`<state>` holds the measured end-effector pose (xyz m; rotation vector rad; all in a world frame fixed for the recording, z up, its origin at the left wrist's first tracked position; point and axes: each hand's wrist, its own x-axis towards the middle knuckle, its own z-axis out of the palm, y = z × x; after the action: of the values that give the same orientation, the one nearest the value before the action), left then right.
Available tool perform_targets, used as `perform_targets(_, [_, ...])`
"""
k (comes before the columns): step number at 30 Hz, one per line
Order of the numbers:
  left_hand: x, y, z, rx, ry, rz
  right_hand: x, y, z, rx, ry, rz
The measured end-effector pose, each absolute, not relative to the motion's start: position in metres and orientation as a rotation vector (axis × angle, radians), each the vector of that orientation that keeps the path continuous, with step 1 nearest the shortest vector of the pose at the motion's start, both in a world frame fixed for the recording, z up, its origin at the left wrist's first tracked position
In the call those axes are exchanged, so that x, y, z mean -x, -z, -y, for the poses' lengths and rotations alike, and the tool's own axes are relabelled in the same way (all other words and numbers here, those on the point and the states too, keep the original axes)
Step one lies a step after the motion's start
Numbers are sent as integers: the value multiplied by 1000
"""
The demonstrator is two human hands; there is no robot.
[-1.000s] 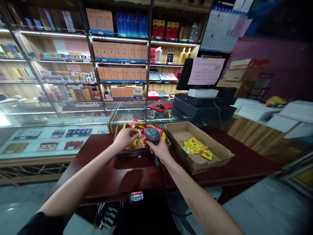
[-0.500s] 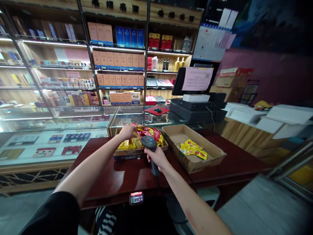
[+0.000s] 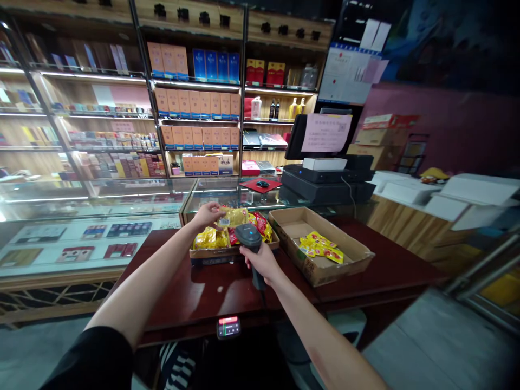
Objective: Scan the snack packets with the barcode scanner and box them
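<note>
My left hand (image 3: 209, 215) is closed on the edge of a gold snack packet (image 3: 233, 217), held up above a cardboard box (image 3: 215, 257) of red and yellow packets. A white barcode label shows on the packet's lower left. My right hand (image 3: 262, 262) is wrapped round the grip of a dark barcode scanner (image 3: 248, 236), its head standing in front of the box. To the right, a larger shallow carton (image 3: 325, 277) has several yellow packets (image 3: 320, 247) lying in it.
The dark red wooden table (image 3: 182, 292) carries both boxes. A lit phone-like device (image 3: 228, 327) sits at its front edge. Behind are a glass counter (image 3: 215, 190), a mouse (image 3: 262, 183) on a red mat, and a monitor (image 3: 298, 135) with a paper sheet on it.
My left hand has come up out of the box, with the gold packet now raised in it. My right hand and the scanner stay nearly in place.
</note>
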<state>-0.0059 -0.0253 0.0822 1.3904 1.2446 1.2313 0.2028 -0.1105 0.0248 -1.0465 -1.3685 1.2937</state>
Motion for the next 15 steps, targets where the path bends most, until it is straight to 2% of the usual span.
perform_targets(10, [-6, -47, 11, -1121, -1208, -1118, -189, -9, 122, 1087, -1133, 1494])
perform_targets(15, [-10, -41, 7, -1062, -1218, -1142, -186, 2, 121, 1102, -1218, 1465])
